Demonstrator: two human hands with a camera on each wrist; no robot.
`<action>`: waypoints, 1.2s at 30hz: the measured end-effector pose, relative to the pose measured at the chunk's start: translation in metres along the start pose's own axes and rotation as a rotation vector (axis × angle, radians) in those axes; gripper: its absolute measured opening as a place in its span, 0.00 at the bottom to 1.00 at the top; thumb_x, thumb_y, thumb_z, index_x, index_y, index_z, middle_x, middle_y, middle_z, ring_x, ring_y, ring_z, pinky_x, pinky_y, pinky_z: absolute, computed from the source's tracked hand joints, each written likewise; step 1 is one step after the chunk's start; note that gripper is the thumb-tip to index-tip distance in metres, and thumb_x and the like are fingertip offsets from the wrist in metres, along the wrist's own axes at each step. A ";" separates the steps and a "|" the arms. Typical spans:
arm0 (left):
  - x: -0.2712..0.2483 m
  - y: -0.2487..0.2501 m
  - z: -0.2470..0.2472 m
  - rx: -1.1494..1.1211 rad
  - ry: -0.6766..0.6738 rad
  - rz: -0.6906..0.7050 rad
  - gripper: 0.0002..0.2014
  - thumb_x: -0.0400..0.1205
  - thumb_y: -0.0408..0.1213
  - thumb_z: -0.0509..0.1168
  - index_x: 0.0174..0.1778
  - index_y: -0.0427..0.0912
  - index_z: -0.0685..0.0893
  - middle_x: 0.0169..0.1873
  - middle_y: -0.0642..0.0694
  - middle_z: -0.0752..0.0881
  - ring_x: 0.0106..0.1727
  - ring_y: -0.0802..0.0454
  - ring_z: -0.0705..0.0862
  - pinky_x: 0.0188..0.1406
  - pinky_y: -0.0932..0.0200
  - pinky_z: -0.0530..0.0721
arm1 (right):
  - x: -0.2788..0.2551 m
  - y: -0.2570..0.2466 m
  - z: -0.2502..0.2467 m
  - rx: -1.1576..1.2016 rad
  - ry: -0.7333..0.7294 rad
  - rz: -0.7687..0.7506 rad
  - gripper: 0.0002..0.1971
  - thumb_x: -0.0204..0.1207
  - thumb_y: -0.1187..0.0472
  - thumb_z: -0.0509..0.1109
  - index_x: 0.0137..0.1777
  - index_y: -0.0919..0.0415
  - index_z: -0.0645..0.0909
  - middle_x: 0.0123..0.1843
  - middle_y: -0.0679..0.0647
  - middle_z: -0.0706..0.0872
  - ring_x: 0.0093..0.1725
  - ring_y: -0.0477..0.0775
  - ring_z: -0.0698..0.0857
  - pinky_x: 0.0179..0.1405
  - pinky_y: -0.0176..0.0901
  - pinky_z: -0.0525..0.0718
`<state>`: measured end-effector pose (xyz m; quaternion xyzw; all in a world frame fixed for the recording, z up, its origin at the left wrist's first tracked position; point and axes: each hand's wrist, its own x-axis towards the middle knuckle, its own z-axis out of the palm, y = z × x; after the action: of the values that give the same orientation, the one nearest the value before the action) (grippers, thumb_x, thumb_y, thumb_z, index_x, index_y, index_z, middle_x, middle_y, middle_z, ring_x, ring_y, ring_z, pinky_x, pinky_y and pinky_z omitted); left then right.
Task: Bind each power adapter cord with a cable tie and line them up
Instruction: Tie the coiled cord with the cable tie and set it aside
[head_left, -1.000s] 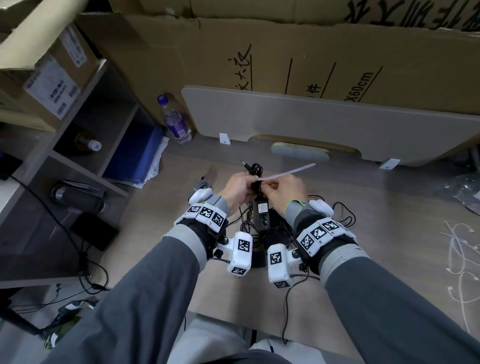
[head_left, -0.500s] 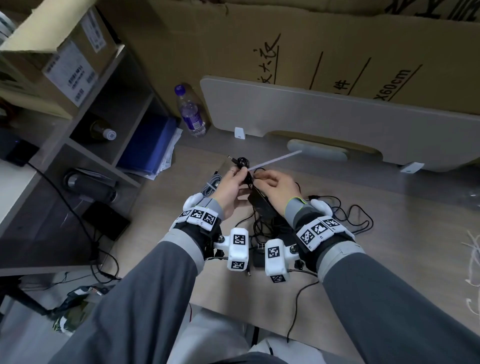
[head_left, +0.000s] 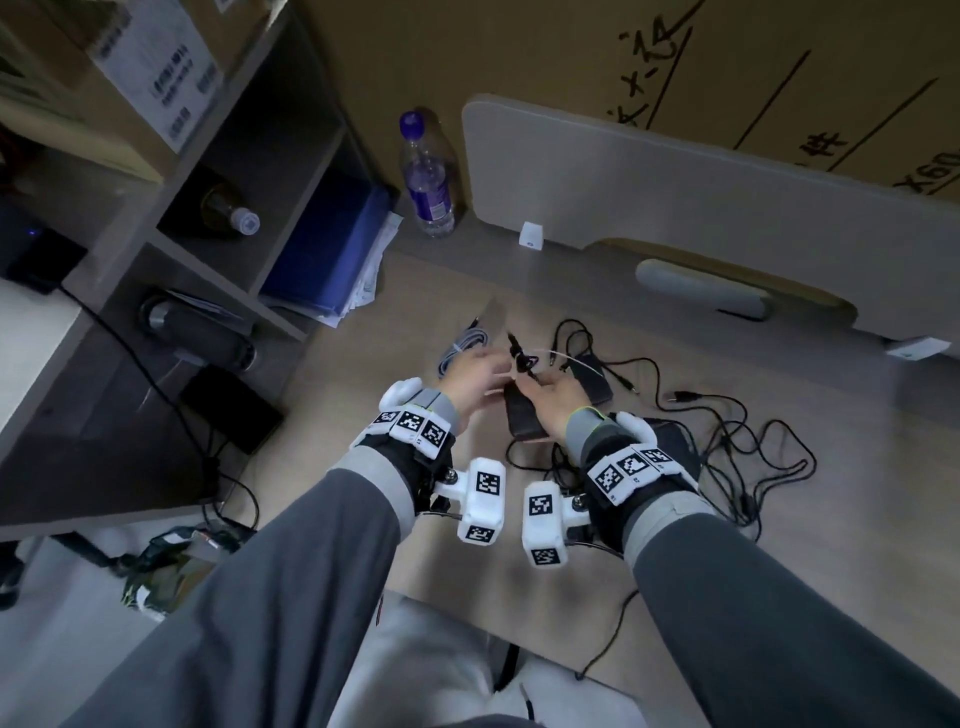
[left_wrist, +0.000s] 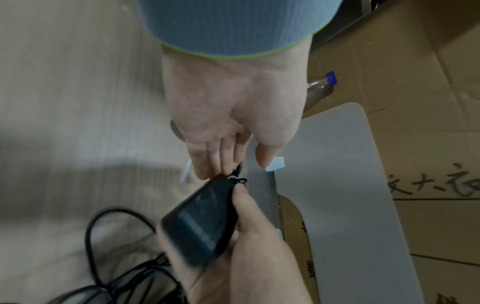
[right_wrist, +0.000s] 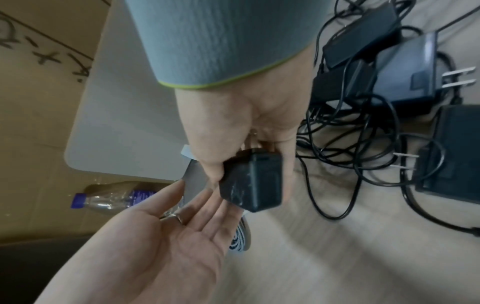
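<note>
My right hand (head_left: 546, 391) grips a black power adapter (head_left: 522, 418) just above the desk, thumb and fingers curled round its body (right_wrist: 251, 182). Its cord is coiled in a small bundle (head_left: 522, 358) at the adapter's far end, with a white cable tie (head_left: 567, 358) sticking out to the right. My left hand (head_left: 480, 366) is beside it on the left, palm up and fingers straight (right_wrist: 207, 205), the fingertips just touching the adapter's end (left_wrist: 226, 181). Several more black adapters (right_wrist: 405, 67) lie with loose tangled cords (head_left: 727, 431) to the right.
A tied grey cable bundle (head_left: 460, 345) lies on the desk left of my left hand. A water bottle (head_left: 427, 176) stands at the back, beside a leaning grey board (head_left: 675, 208) and cardboard. A shelf unit (head_left: 171, 249) is on the left.
My left hand has let go of the cord bundle and opened. The adapter has come down towards the desk in my right hand. The tie's tail no longer sticks up.
</note>
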<state>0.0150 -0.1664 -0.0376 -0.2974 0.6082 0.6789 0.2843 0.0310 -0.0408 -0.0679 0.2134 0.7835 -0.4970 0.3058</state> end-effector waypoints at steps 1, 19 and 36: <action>0.005 -0.003 -0.004 0.007 0.029 0.000 0.05 0.85 0.32 0.62 0.49 0.47 0.80 0.45 0.45 0.86 0.42 0.52 0.85 0.44 0.58 0.84 | 0.002 -0.002 0.005 0.108 -0.007 0.017 0.23 0.69 0.39 0.73 0.56 0.54 0.82 0.54 0.56 0.88 0.54 0.63 0.88 0.54 0.63 0.88; 0.065 -0.017 0.033 0.202 -0.006 -0.062 0.05 0.86 0.30 0.58 0.49 0.41 0.78 0.38 0.47 0.83 0.37 0.54 0.81 0.43 0.57 0.82 | 0.050 0.039 -0.040 -0.615 -0.014 0.133 0.25 0.62 0.45 0.76 0.58 0.20 0.79 0.82 0.56 0.66 0.75 0.66 0.73 0.73 0.55 0.76; 0.040 0.000 0.082 0.178 0.014 0.159 0.12 0.87 0.34 0.56 0.41 0.36 0.82 0.28 0.42 0.86 0.32 0.53 0.85 0.39 0.64 0.84 | 0.005 0.028 -0.087 -0.090 0.021 -0.194 0.04 0.67 0.53 0.78 0.40 0.49 0.89 0.58 0.48 0.86 0.56 0.54 0.86 0.59 0.47 0.84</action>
<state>-0.0168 -0.0843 -0.0608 -0.2262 0.6897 0.6406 0.2506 0.0223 0.0498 -0.0617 0.1281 0.8251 -0.4865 0.2573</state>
